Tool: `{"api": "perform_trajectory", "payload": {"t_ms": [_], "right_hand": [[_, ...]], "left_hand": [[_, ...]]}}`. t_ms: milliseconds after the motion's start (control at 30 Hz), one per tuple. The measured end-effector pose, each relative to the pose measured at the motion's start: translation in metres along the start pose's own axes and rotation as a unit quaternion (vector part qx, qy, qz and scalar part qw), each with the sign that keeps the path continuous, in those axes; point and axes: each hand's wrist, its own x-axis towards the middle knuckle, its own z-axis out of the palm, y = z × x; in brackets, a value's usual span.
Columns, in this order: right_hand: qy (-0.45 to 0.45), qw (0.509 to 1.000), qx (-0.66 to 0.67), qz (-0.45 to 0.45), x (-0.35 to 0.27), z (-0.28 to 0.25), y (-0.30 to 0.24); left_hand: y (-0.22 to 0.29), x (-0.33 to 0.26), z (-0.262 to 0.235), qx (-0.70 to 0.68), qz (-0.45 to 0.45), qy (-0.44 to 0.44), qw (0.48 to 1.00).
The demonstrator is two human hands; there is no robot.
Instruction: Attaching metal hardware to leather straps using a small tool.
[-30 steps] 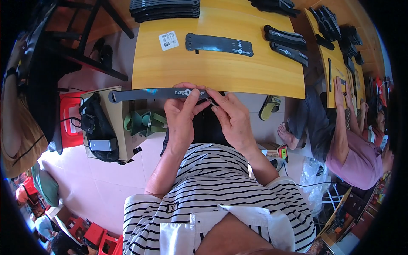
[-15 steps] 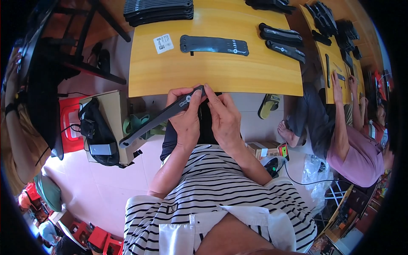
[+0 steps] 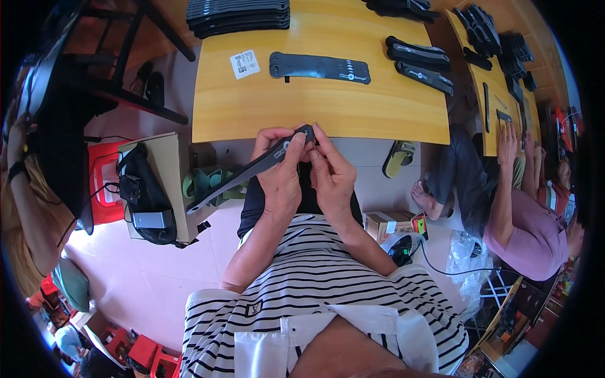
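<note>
A long flat dark grey strap (image 3: 242, 176) is held at its upper end, just below the near edge of the yellow table (image 3: 328, 107), and slants down to the left. My left hand (image 3: 280, 173) grips that end from below. My right hand (image 3: 331, 170) pinches the same tip from the right. On the table lie another flat strap (image 3: 320, 67), a small white label card (image 3: 244, 63) and two rolled straps (image 3: 419, 60).
A stack of flat straps (image 3: 239, 14) sits at the table's far left. A second person in a pink top (image 3: 535, 233) works at a neighbouring table on the right. A cardboard box with a black bag (image 3: 148, 189) stands on the floor left; a chair (image 3: 120, 57) is beyond it.
The strap was level along the table edge a second ago. Its free end has swung down to the left, and both hands now bunch at its upper tip.
</note>
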Motion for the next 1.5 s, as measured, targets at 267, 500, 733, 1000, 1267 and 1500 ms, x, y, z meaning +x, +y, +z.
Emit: {"api": "perform_trajectory", "payload": {"t_ms": [267,500,733,1000,1267,1500], "right_hand": [[-0.106,0.931,-0.284,-0.205,0.026,-0.03,-0.016],[-0.03,0.936,-0.251,-0.246,0.026,-0.004,-0.005],[0.014,0.995,0.018,-0.093,0.017,0.009,-0.007],[0.046,0.994,0.038,-0.095,0.018,0.015,-0.017],[-0.187,0.93,-0.264,-0.176,0.045,-0.025,-0.035],[-0.09,0.958,-0.183,-0.199,0.024,-0.01,-0.012]], "left_hand": [[0.023,0.017,-0.007,0.099,-0.016,-0.056,0.993],[0.018,0.01,0.014,0.102,0.094,-0.022,0.99],[0.03,0.013,0.014,0.16,0.107,-0.051,0.98],[0.034,0.013,0.014,0.179,0.132,-0.043,0.974],[0.042,0.022,-0.013,0.153,-0.007,-0.092,0.984],[0.037,0.021,-0.014,0.119,-0.052,-0.089,0.987]]}}
